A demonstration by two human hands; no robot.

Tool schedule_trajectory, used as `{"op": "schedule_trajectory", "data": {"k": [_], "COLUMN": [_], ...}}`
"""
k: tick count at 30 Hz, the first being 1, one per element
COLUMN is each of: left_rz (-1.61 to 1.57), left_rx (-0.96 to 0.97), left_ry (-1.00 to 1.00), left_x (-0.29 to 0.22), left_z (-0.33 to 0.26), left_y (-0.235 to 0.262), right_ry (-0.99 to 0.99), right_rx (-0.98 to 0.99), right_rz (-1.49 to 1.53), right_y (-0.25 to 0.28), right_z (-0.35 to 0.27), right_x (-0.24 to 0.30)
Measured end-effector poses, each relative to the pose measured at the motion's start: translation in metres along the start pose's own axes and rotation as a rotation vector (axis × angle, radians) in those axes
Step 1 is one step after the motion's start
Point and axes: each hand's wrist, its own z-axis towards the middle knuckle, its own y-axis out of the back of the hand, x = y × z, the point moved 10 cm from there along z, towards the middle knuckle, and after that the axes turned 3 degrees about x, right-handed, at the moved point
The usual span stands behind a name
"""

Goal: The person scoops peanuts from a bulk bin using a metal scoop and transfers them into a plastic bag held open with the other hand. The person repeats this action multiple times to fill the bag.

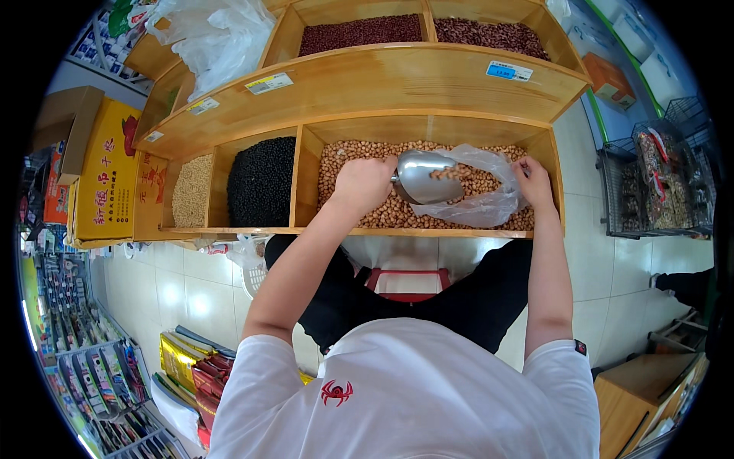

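My left hand (367,183) is closed round the handle of a shiny metal scoop (425,180), tipped with its mouth to the right. Tan, roundish beans (457,173) resembling chickpeas are at the scoop's mouth, inside the opening of a clear plastic bag (478,206). My right hand (533,182) pinches the bag's right edge. Beneath both lies a wide wooden compartment (436,125) of the same tan beans (336,157). The bag rests on or just above them; I cannot tell which. The scoop hides part of the bag's left side.
Left of the tan beans are compartments of black beans (261,182) and pale yellow beans (193,190). A higher shelf holds dark red beans (361,35) and speckled beans (489,37), with loose plastic bags (222,46) at its left. A wire basket (661,183) with packaged goods stands right.
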Motion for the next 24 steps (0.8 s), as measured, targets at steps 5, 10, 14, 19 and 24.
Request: {"op": "schedule_trajectory", "data": {"k": [5, 10, 14, 19, 24], "left_rz": [-0.08, -0.331, -0.469, -0.322, -0.157], "left_rx": [-0.029, -0.144, -0.169, -0.004, 0.17], "left_ry": [0.045, 0.207, 0.362, 0.489, 0.447], "left_x": [0.014, 0.064, 0.099, 0.118, 0.113], "left_z": [-0.009, -0.044, -0.075, -0.097, -0.088], "left_y": [0.012, 0.016, 0.004, -0.019, -0.044], "right_ry": [0.002, 0.007, 0.001, 0.014, 0.014], "right_rx": [0.003, -0.007, -0.005, -0.001, -0.004], "right_rz": [0.0, -0.003, -0.008, -0.003, 0.017], "right_y": [0.0, 0.002, 0.001, 0.0, -0.001], "right_z": [0.0, 0.0, -0.001, -0.001, -0.001], "right_x": [0.002, 0.003, 0.002, 0.005, 0.003]}}
